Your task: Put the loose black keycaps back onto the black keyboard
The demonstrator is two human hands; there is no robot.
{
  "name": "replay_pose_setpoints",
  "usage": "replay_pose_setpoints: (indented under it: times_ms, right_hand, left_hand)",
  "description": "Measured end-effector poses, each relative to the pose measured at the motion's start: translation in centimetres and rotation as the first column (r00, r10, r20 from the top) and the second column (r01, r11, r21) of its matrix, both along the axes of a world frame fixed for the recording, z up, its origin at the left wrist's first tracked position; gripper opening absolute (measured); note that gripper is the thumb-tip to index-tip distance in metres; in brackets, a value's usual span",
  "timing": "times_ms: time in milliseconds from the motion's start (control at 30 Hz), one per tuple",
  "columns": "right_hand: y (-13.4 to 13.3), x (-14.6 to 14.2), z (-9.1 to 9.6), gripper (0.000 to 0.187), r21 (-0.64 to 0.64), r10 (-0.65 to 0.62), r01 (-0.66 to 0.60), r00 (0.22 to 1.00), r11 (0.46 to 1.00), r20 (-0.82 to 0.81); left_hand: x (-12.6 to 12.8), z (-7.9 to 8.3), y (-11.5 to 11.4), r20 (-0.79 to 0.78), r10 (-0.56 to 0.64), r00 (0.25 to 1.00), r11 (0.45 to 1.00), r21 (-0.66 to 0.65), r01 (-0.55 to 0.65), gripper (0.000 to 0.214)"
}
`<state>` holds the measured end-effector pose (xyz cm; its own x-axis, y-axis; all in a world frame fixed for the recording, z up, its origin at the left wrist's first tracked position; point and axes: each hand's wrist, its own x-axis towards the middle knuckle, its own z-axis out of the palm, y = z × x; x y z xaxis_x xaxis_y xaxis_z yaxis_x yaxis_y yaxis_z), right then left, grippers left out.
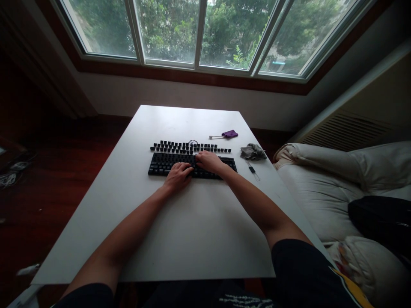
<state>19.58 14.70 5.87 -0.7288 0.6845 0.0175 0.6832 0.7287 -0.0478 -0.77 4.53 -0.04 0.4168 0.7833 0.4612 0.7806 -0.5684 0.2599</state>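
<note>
A black keyboard (pixel 160 164) lies on the white table, and both hands are at it. My left hand (pixel 179 175) rests on its front edge left of the middle, fingers stretched over the keys. Farther back, my right hand (pixel 208 161) reaches to the keyboard's rear rows with its fingers bent and close together; whatever is at the fingertips is too small to make out. Just behind the keyboard, loose black keycaps (pixel 175 148) stand in rows. Part of the keyboard is hidden under the hands.
On the white table (pixel 180 239), a purple cloth (pixel 230 134) lies by a thin stick-like tool (pixel 216 137). To the right are a crumpled grey cloth (pixel 253 151) and a wire keycap puller (pixel 252 170). A pale sofa (pixel 321 201) adjoins the right side; windows are ahead.
</note>
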Motion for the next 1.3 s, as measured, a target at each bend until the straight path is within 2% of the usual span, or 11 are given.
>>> replay_pose_setpoints:
  times_ms: [100,167,267,333,400,533,733,867,1033,1167,1300]
  right_hand:
    - [0.5,0.5,-0.6,0.015,-0.059,-0.024,0.017,0.992,0.998,-0.127]
    - [0.9,0.6,-1.1,0.02,-0.125,-0.119,0.087,0.953,0.988,-0.279]
    - [1.3,0.1,-1.6,0.03,-0.316,-0.346,0.197,0.773,0.928,-0.532]
    - [1.3,-0.4,-1.8,0.03,-0.501,-0.457,0.119,0.625,0.857,-0.633]
    - [1.1,-1.1,-1.8,0.028,-0.629,-0.512,-0.061,0.524,0.775,-0.681]
    - [0.5,-2.1,-2.0,0.027,-0.642,-0.511,-0.292,0.415,0.709,-0.753]
    - [0.4,-2.9,-2.5,0.025,-0.68,-0.494,-0.167,0.568,0.714,-0.658]
    - [0.6,-2.8,-2.2,0.025,-0.672,-0.45,-0.239,0.582,0.701,-0.677]
    - [0.4,-2.9,-2.0,0.024,-0.666,-0.356,-0.247,0.688,0.704,-0.632]
    - [0.1,-3.3,-2.5,0.027,-0.622,-0.324,-0.188,0.719,0.76,-0.614]
    - [1.0,-3.1,-2.5,0.03,-0.448,-0.335,0.024,0.7,0.894,-0.63]
  left_hand:
    - [0.0,0.0,-0.1,0.001,0.003,1.0,1.0,-0.001,-0.003,0.036]
    - [0.0,0.1,-0.2,0.005,0.003,1.0,1.0,-0.003,-0.003,0.036]
    - [0.0,0.1,-0.2,0.011,0.005,1.0,1.0,-0.006,-0.005,0.037]
    - [0.0,0.2,-0.2,0.015,0.006,1.0,1.0,-0.01,-0.005,0.037]
    - [0.0,0.1,-0.1,0.018,0.001,1.0,1.0,-0.017,-0.001,0.037]
    - [-0.1,0.0,0.0,0.028,-0.003,1.0,1.0,-0.023,0.003,0.038]
    - [-0.1,0.1,-0.1,0.008,0.007,1.0,1.0,-0.017,-0.007,0.037]
    - [-0.1,0.1,-0.2,-0.008,0.003,1.0,1.0,-0.011,-0.003,0.037]
    - [-0.1,-0.1,-0.1,-0.005,0.002,1.0,1.0,-0.011,-0.002,0.038]
    - [-0.2,-0.1,-0.2,-0.004,0.003,1.0,1.0,-0.008,-0.003,0.038]
    - [-0.5,0.0,-0.5,0.022,0.01,1.0,1.0,-0.005,-0.01,0.037]
